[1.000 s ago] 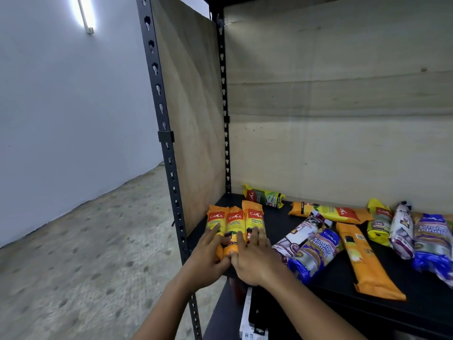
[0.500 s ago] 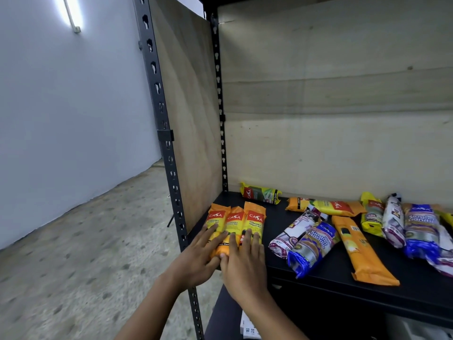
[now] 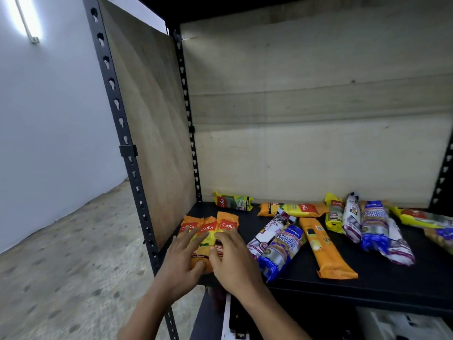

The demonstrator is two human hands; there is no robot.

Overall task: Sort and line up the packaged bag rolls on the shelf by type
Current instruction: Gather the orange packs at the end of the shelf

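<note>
From the head view, the left hand [image 3: 181, 262] and right hand [image 3: 234, 260] lie side by side, fingers spread flat, palms down on three orange rolls [image 3: 209, 229] lined up against each other at the front left corner of the black shelf [image 3: 367, 288]. Neither hand pinches anything. Just right of the right hand, a blue roll [image 3: 284, 251] and a white-purple roll [image 3: 266, 235] lie slanted, touching. Further right rests a long orange roll [image 3: 323, 251]. Beyond the fingertips, near the back board, lies a green-yellow roll [image 3: 232, 201].

hands [image 3: 208, 261] cover orange rolls' [image 3: 208, 228] lower halves; rightmost pack [image 3: 441, 235] cropped.
</note>
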